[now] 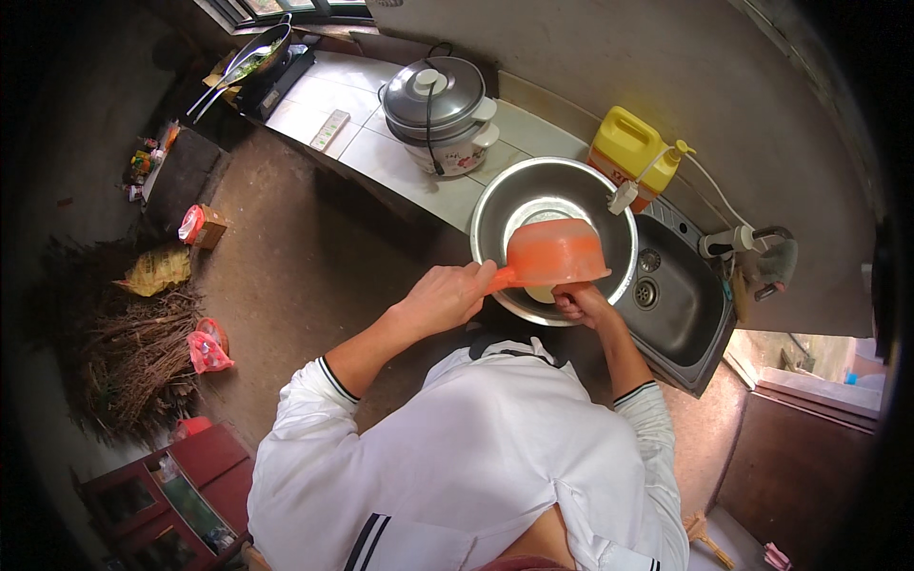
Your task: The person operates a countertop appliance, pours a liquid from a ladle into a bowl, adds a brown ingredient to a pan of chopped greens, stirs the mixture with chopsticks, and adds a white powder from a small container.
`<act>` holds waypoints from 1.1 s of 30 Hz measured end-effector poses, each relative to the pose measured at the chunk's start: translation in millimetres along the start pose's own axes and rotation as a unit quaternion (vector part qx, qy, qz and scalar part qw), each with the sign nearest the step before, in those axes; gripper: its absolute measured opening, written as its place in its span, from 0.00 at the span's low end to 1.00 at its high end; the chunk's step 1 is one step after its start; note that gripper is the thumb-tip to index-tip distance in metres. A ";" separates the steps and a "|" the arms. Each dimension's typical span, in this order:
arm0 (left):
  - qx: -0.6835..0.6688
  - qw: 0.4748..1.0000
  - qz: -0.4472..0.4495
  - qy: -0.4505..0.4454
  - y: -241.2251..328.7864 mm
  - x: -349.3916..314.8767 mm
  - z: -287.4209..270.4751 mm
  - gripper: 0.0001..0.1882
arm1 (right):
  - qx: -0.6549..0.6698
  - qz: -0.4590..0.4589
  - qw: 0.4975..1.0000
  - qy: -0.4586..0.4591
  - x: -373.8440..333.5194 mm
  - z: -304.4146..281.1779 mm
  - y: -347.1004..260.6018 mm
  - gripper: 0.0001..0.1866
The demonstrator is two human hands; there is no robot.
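Orange dipper (557, 252), in left hand (441, 300), beside right hand (584, 305)

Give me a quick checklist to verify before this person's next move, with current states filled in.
1. Left hand gripping the orange dipper by its handle: ok.
2. Dipper over the stainless-steel basin: ok.
3. Right hand gripping the dipper: cannot tell; it is at the dipper's lower edge, fingers partly hidden.
4. Dipper's contents known: cannot tell; its inside is hidden.
5. Metal lid on the rice cooker: ok.
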State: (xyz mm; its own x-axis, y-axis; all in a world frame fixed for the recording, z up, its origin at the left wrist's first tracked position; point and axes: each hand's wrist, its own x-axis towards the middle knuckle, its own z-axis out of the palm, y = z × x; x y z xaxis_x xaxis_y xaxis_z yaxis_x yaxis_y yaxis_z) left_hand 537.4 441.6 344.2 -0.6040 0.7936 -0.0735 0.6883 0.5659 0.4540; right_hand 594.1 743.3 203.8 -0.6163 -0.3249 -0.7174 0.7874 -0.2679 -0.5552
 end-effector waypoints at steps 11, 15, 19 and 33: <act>0.004 1.000 0.029 0.011 -9.2 -1.2 -4.6 0.15 | -0.004 -0.011 1.000 0.008 0.7 6.7 1.9 0.09; 0.011 0.999 0.047 0.024 -12.6 -1.9 -8.4 0.14 | 0.001 -0.009 1.000 0.008 2.9 10.3 1.6 0.09; 0.015 0.998 0.050 0.020 -20.0 -3.4 -10.2 0.14 | 0.012 -0.013 1.000 0.012 5.8 16.2 2.0 0.10; -0.009 0.999 0.044 -0.025 -60.6 -1.3 -8.5 0.14 | 0.013 -0.029 0.998 0.056 25.7 40.7 6.6 0.13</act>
State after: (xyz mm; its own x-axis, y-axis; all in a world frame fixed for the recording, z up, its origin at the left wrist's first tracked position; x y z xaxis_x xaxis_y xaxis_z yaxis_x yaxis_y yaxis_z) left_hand 493.1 404.4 324.3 -0.5202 0.8507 -0.0758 0.7305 0.4891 0.4766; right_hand 583.1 696.3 198.8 -0.6542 -0.2055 -0.7278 0.7493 -0.3065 -0.5870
